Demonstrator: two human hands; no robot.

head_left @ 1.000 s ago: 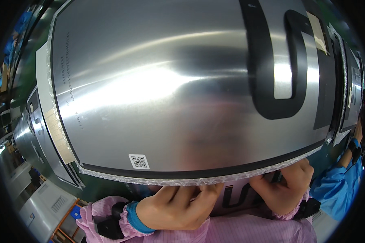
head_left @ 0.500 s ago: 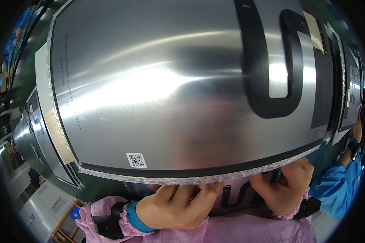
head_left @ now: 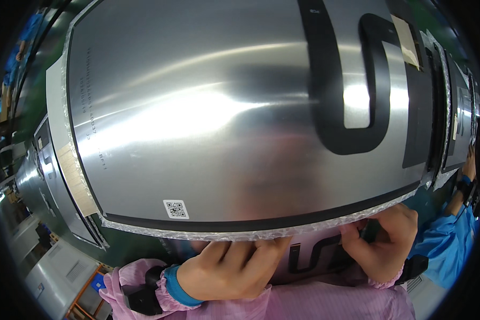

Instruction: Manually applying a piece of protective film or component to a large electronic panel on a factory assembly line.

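A large silver metal panel point(head_left: 197, 170) with a black border lies before me. It bears a wide black curved strip point(head_left: 352, 144) and a square white code label point(head_left: 176, 209). Crinkled clear plastic wrap point(head_left: 197, 234) runs along its near edge. My left hand point(head_left: 229, 269) is closed at the middle of that edge, its fingertips hidden beneath the wrap. Farther right, my right hand point(head_left: 386, 242) is closed too, fingers curled close under the edge; what they hold is hidden. Between my hands, below the panel, shows a reflective surface point(head_left: 309, 256) with a black curved shape.
Another panel point(head_left: 66, 186) lies to the left, near a tan cardboard strip point(head_left: 77, 178). More wrapped panels point(head_left: 456, 133) stand at the right. Beside them is a co-worker's blue sleeve point(head_left: 445, 245). A white cabinet point(head_left: 61, 272) stands at the lower left.
The big panel has shifted slightly left, most plainly on its right side. My right hand has moved a little right, its fingers curled tighter. The left hand is nearly still.
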